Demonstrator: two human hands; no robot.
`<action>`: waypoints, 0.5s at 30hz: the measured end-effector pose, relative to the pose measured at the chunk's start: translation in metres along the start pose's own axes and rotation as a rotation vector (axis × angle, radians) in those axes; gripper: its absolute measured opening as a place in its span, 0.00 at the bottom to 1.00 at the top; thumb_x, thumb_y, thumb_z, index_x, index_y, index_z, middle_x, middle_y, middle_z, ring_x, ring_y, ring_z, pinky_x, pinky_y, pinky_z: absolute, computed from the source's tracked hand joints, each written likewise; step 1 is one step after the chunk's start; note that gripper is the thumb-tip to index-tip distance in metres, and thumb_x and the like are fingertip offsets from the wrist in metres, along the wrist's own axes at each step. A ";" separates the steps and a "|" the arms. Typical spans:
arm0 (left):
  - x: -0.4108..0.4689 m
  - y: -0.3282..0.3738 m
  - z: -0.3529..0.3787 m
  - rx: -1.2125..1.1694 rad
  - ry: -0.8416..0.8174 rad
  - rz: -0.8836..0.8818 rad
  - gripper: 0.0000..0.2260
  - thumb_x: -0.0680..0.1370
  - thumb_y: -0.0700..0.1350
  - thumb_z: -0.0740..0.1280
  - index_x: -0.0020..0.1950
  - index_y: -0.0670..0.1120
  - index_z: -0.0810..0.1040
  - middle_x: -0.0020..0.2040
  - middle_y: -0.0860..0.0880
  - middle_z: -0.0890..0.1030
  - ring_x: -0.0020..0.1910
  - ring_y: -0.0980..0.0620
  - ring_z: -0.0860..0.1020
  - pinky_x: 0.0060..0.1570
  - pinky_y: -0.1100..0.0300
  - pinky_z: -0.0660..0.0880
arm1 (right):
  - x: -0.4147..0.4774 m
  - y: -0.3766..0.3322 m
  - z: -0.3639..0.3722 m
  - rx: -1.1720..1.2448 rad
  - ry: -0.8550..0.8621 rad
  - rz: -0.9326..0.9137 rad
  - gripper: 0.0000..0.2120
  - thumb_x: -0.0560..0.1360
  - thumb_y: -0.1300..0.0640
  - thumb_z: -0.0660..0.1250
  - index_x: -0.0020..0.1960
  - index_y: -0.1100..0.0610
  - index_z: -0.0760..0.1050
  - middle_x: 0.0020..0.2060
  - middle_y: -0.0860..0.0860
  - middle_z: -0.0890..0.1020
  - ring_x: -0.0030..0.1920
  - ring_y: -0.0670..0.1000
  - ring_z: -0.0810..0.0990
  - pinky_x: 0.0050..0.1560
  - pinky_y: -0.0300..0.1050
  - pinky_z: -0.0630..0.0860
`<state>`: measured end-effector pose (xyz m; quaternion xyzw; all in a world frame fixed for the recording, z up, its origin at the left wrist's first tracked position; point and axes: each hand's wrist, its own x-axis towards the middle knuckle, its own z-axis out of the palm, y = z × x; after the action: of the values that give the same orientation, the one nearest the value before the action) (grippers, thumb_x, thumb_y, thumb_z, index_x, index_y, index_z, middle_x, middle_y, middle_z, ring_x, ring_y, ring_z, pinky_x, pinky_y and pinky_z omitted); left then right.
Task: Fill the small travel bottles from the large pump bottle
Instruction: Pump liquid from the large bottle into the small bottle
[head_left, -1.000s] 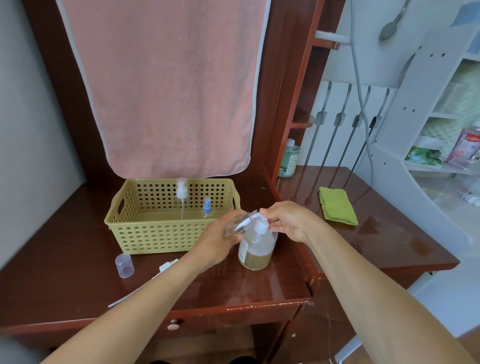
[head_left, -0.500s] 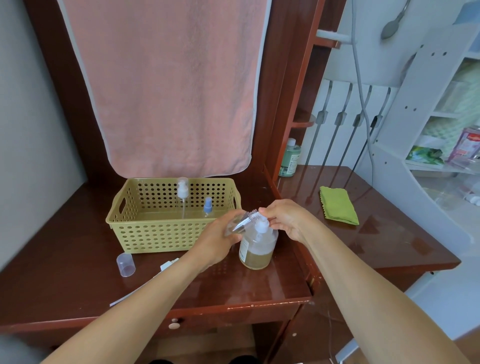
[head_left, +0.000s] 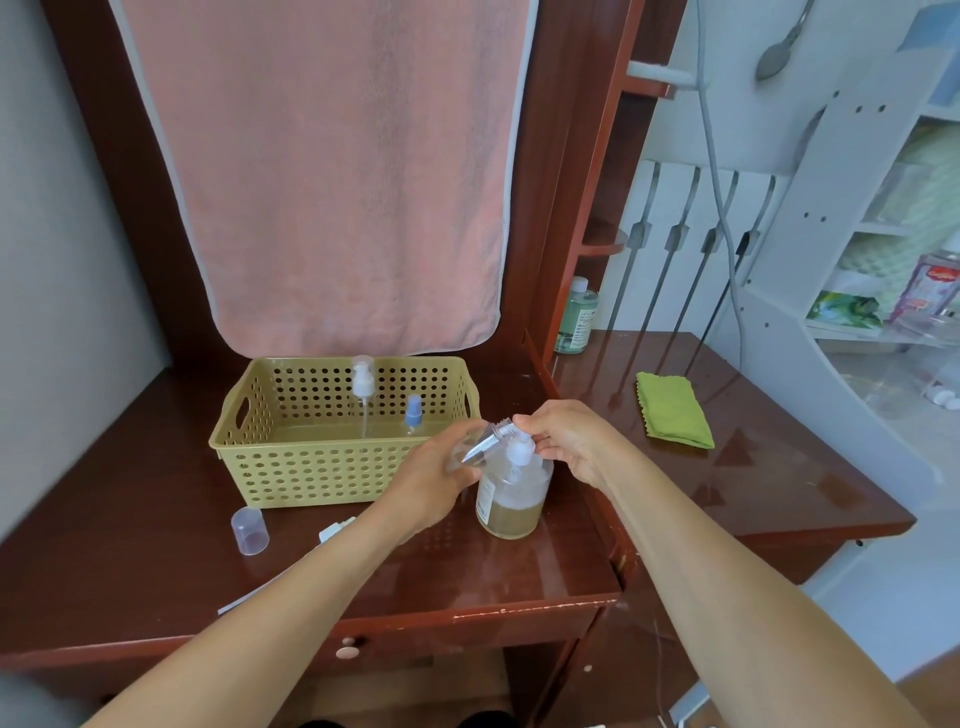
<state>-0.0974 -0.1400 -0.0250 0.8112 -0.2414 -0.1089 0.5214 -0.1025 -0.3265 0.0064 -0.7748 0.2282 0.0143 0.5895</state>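
The large pump bottle (head_left: 511, 499), clear with yellowish liquid low in it, stands on the wooden desk. My left hand (head_left: 439, 478) grips a small clear travel bottle (head_left: 485, 441), tilted with its open neck up against the white pump head (head_left: 521, 453). My right hand (head_left: 563, 436) has its fingers curled over the pump head from the right. Two more small bottles, one with a white pump (head_left: 362, 384) and one with a blue sprayer (head_left: 413, 413), stand in the yellow-green basket (head_left: 311, 467).
A clear cap (head_left: 249, 530) and a small white part (head_left: 336, 529) lie on the desk in front of the basket. A pink towel (head_left: 332, 171) hangs behind. To the right lie a green cloth (head_left: 672, 415) and a green bottle (head_left: 576, 317).
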 end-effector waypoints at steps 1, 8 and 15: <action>-0.001 0.001 0.000 0.003 -0.003 0.003 0.21 0.78 0.37 0.65 0.66 0.57 0.71 0.55 0.63 0.73 0.58 0.60 0.71 0.60 0.60 0.69 | 0.000 0.001 -0.001 0.007 -0.010 -0.003 0.08 0.75 0.58 0.70 0.39 0.58 0.74 0.37 0.53 0.78 0.39 0.48 0.75 0.49 0.41 0.74; -0.001 0.006 -0.004 -0.009 -0.017 -0.014 0.22 0.79 0.37 0.64 0.69 0.55 0.69 0.56 0.60 0.74 0.57 0.61 0.70 0.56 0.64 0.66 | 0.000 0.001 -0.012 0.068 -0.108 0.026 0.07 0.75 0.55 0.70 0.45 0.59 0.77 0.45 0.56 0.80 0.47 0.51 0.77 0.53 0.43 0.75; -0.001 0.002 -0.001 0.043 -0.007 -0.002 0.22 0.78 0.37 0.65 0.68 0.56 0.70 0.57 0.61 0.73 0.59 0.60 0.70 0.57 0.63 0.66 | 0.002 0.003 0.001 -0.021 0.006 -0.006 0.07 0.74 0.58 0.71 0.39 0.56 0.75 0.40 0.54 0.79 0.41 0.49 0.76 0.48 0.41 0.74</action>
<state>-0.0983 -0.1393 -0.0232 0.8222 -0.2445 -0.1070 0.5027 -0.1017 -0.3271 0.0024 -0.7817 0.2277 0.0127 0.5805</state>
